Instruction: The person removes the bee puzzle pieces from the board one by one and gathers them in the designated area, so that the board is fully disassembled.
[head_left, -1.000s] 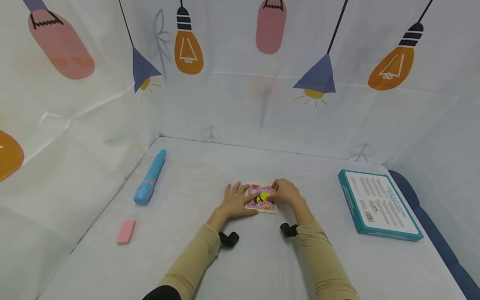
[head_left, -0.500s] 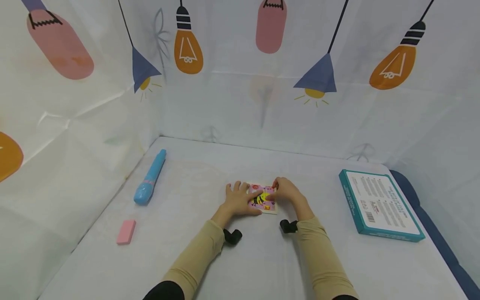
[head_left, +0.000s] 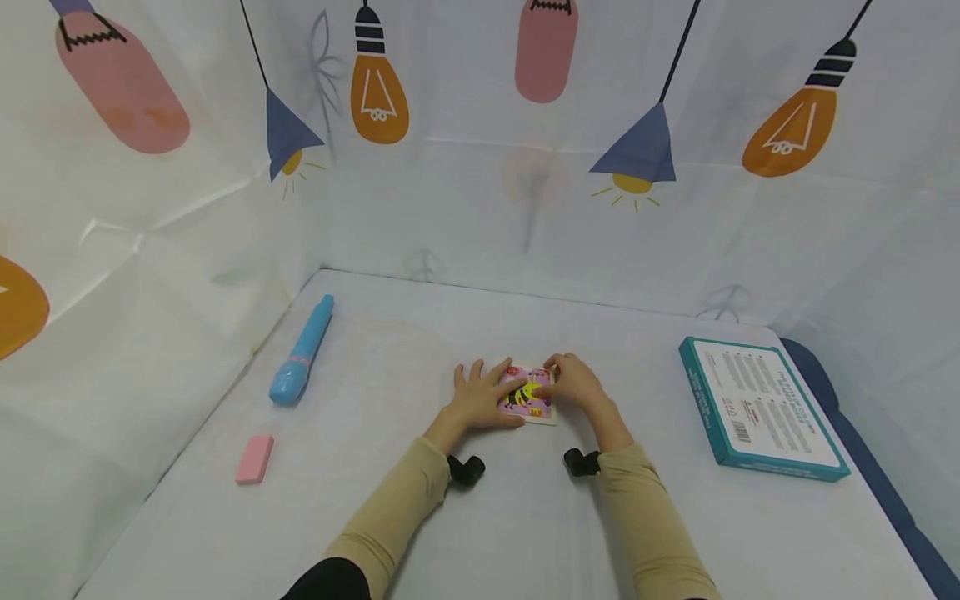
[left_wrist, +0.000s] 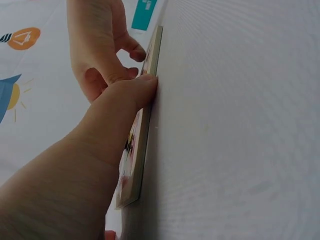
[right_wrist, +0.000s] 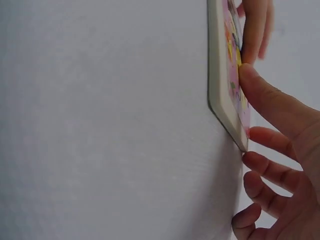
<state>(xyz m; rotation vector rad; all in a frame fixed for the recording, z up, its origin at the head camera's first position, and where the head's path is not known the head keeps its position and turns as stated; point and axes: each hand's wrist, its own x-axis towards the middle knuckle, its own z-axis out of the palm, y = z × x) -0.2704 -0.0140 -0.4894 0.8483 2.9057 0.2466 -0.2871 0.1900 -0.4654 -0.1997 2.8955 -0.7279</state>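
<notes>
Pink-faced picture board [head_left: 536, 407], bee printed on it, lies flat on white table [head_left: 405, 342] between both hands. Left hand [head_left: 478, 405]: fingers spread wide, partly over it, thumb at near edge. Right hand [head_left: 579, 387]: thumb on the picture, fingers at right side (pinch or light touch: cannot tell).

Soft, even light falls round the bee board [head_left: 534, 408] in the head view; the curtain [head_left: 187, 208] is warmest to its left, with pale glints along the creases, and greyer to its right. Right of the board, the small print on the box [head_left: 765, 408] is too blurred to read. Both wrist views are dimmer, with soft shadow on the tabletop [right_wrist: 125, 125] beside the board.
</notes>
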